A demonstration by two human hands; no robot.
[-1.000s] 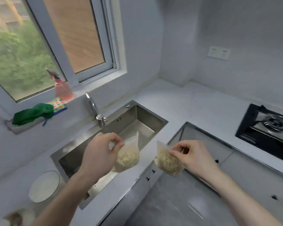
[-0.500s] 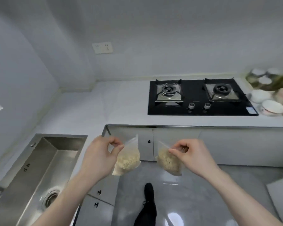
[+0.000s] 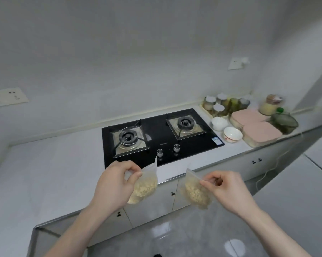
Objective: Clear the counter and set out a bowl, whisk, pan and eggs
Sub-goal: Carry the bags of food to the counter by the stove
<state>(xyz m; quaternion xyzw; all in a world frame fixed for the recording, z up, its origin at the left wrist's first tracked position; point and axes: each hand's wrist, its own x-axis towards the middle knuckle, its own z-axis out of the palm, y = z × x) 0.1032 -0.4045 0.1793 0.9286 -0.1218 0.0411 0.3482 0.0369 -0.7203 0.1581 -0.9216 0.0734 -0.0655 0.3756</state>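
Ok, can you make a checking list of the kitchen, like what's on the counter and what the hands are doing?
Surface: white counter, bare to the left of the black gas hob.
Job's things: two white bowls right of the hob; no whisk, pan or eggs seen.
Clutter: jars, two pink-lidded boxes and a dark lidded container at the right end.
Hands: left hand pinches one clear food bag; right hand pinches another bag.
Cables: a thin white cable hangs by the cabinets.
Surroundings: white walls, wall sockets, glossy grey floor.
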